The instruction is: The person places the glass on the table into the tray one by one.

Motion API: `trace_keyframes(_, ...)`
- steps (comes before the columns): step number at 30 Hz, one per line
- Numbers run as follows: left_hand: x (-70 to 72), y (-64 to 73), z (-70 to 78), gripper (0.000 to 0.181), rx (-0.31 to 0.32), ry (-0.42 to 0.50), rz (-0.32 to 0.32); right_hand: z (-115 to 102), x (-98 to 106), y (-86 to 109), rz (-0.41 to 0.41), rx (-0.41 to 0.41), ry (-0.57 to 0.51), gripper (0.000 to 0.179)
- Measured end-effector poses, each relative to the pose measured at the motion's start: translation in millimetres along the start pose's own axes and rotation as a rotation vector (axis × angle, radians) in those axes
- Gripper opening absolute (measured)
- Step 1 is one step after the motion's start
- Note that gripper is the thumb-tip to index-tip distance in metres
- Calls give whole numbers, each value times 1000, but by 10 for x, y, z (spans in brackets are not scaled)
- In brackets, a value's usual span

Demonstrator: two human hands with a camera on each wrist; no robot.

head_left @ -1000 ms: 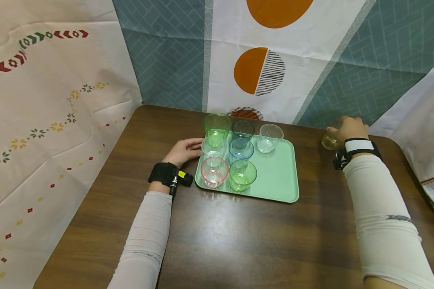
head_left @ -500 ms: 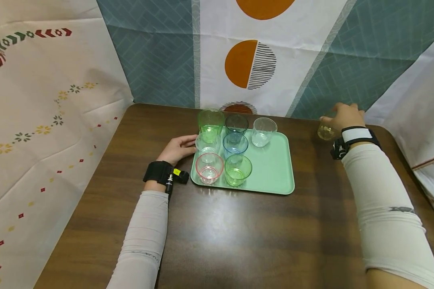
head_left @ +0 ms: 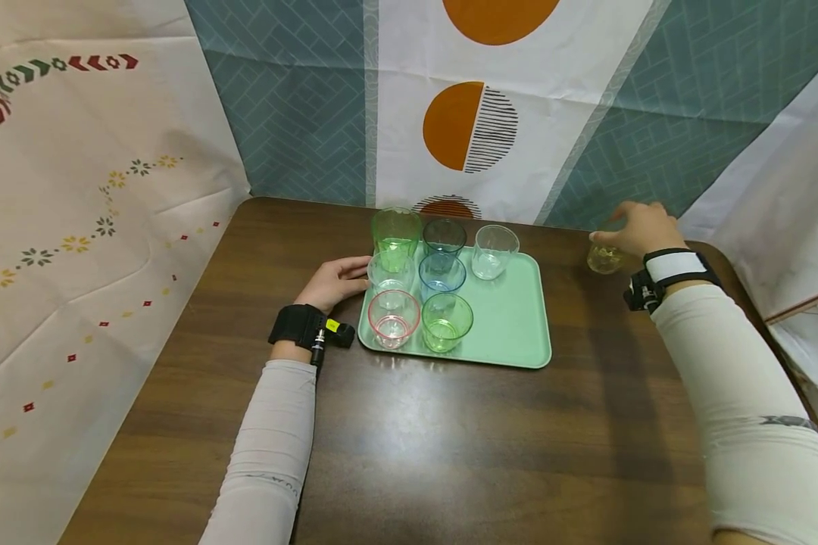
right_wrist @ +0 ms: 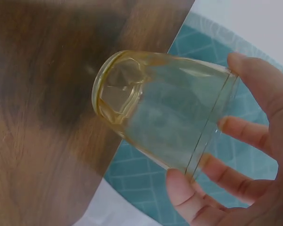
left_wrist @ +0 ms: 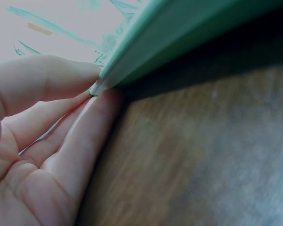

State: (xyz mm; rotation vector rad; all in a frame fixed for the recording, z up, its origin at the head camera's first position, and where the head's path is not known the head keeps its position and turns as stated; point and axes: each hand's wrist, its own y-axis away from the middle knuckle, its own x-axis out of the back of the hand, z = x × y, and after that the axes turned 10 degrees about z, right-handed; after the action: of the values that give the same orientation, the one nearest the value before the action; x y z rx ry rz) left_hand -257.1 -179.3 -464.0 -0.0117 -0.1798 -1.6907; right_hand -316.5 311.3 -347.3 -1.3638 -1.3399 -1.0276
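At the right of the table my right hand (head_left: 644,229) grips a clear yellowish drinking glass (right_wrist: 174,108) by its rim, thumb on one side and fingers on the other. The glass's base points away from the palm; whether it touches the table I cannot tell. My left hand (head_left: 332,284) pinches the left edge of a light green tray (left_wrist: 132,52), thumb above and fingers below the rim. On the tray stand several glasses, among them a red-rimmed glass (head_left: 394,322), a green glass (head_left: 447,325), a blue glass (head_left: 442,278) and a clear glass (head_left: 494,253).
A tall green glass (head_left: 397,231) and a dark grey glass (head_left: 444,238) stand at the tray's back. The brown wooden table (head_left: 491,446) ends at a patterned cloth (head_left: 293,113) behind. White cloths hang on the left and right.
My right hand has moved slightly left toward the tray with the yellowish glass. My left hand stays at the tray's edge. The head view has shifted a little.
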Motion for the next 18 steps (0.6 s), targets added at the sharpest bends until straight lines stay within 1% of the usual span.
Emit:
trace_keyframes(5, 2, 11, 10, 53, -1, 0, -9, -60, -27, 64, -24, 12, -10, 81)
trace_keyframes(11, 3, 20, 23, 52, 7, -10, -9, -123, -62, 128, -16, 42, -29, 84)
trace_keyframes(18, -1, 35, 31, 52, 11, -11, -5, -269, -73, 261, 3, 83, -82, 79)
